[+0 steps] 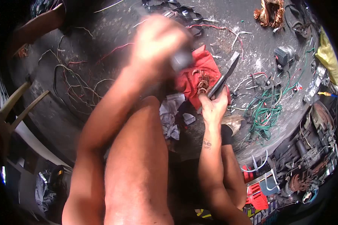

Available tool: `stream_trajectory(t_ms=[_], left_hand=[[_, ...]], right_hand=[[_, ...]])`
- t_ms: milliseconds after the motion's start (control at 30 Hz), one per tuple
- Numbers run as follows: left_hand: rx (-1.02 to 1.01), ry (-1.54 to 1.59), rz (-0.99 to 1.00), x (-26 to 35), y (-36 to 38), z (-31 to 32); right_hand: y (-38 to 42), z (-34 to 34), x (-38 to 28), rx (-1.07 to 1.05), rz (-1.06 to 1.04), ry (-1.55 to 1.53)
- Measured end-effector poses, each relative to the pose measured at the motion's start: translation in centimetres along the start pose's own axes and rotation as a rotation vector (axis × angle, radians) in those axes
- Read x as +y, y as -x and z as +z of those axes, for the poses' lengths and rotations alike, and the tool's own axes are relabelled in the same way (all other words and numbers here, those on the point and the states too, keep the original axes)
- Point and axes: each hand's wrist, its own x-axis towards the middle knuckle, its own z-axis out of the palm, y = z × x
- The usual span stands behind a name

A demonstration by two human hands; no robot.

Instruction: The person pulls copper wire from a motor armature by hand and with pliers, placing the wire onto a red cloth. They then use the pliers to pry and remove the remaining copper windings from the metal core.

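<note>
Smeared by motion, my left hand [157, 45] is raised at the upper middle, fingers closed round something with a blurred grey rounded end [182, 60]. My right hand [215, 105] grips a dark metal tool [223, 78], its flat pale-tipped blade slanting up and right. Below and beside the tool lies a red cloth [202, 60] with copper-coloured scraps [203, 81] on it. The tool's lower end is hidden in my right hand.
Thin wires [69, 77] lie on the left, a green wire tangle [266, 112] on the right. A copper bundle [271, 14], small motor [284, 56] and yellow sack [328, 56] are farther off. Crumpled paper [170, 116] lies near my bare knee. Dark machine parts [302, 150] fill the lower right.
</note>
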Motion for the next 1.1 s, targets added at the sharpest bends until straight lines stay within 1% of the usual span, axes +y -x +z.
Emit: stream_trajectory(t_ms=[33,67,100,167,200,267,300,367,400,467,500,567,633,700,733,767,833,867,933,967,1033,1100], left_hand=[[0.033,-0.136,-0.109,-1.3,-0.4,-1.1],[-0.033,-0.236,-0.348,-2.8,-0.5,-1.7],[-0.15,-0.347,-0.499,-3.8,-0.7,-2.0],[-0.381,-0.334,-0.688,-7.3,0.1,-1.2],[-0.487,-0.353,-0.696,-7.9,0.8,-0.4],[-0.679,-0.388,-0.686,-8.0,0.6,1.6],[-0.581,-0.433,-0.567,-8.3,1.5,2.9],[-0.645,-0.404,-0.631,-8.0,-0.1,3.5],[-0.654,-0.399,-0.63,-7.6,-1.3,3.5],[-0.925,-0.337,-0.862,-6.3,-4.3,2.7],[-0.923,-0.336,-0.86,-7.2,-3.9,2.9],[-0.955,-0.151,-0.686,-9.4,-3.0,3.1],[-0.972,-0.142,-0.716,-10.1,-2.1,3.3],[-0.771,0.059,-0.473,-11.0,-0.9,3.3],[-0.888,0.033,-0.574,-10.6,-1.5,3.1],[-0.889,0.032,-0.574,-10.7,-1.2,3.1],[-0.802,0.09,-0.502,-10.3,-1.1,2.7],[-0.802,0.088,-0.502,-10.0,-1.6,2.4],[-0.725,-0.081,-0.678,-8.3,-2.5,1.5],[-0.731,-0.079,-0.678,-7.2,-2.3,1.2],[-0.452,-0.052,-0.207,-4.6,-1.6,0.6],[-0.351,0.193,0.009,-0.2,-1.3,0.3]], right_hand=[[-0.1,0.0,0.5,0.001,-0.026,-0.053],[-0.1,-0.2,0.0,-0.011,0.091,0.008],[-0.1,-0.2,0.1,-0.009,0.093,0.002],[-0.6,0.1,0.3,-0.012,-0.02,-0.036],[-0.7,0.2,0.3,-0.014,-0.021,-0.039],[-0.7,0.7,0.5,-0.018,-0.042,-0.155],[-0.6,0.6,0.7,-0.018,-0.034,-0.157],[-0.5,0.3,1.0,-0.026,-0.03,-0.042],[-0.2,0.1,0.9,-0.026,-0.007,-0.035],[0.0,0.0,0.3,-0.018,0.005,-0.065],[0.1,-0.1,0.2,-0.013,0.013,-0.097],[0.3,-0.2,0.7,-0.015,0.031,-0.114],[0.4,-0.5,1.2,-0.019,0.059,-0.125],[0.4,-0.7,1.2,-0.048,0.062,-0.067],[0.2,-0.6,1.1,-0.046,0.061,-0.07],[0.2,-0.6,1.1,-0.043,0.064,-0.062],[0.2,-0.5,0.9,-0.044,0.071,-0.055],[0.2,-0.4,0.7,-0.039,0.088,-0.076],[0.1,-0.2,0.5,-0.033,0.108,-0.1],[0.1,-0.2,0.4,-0.024,0.105,-0.048],[0.1,-0.4,0.2,-0.016,0.1,0.008],[-0.1,-0.5,0.2,-0.06,0.111,0.097]])
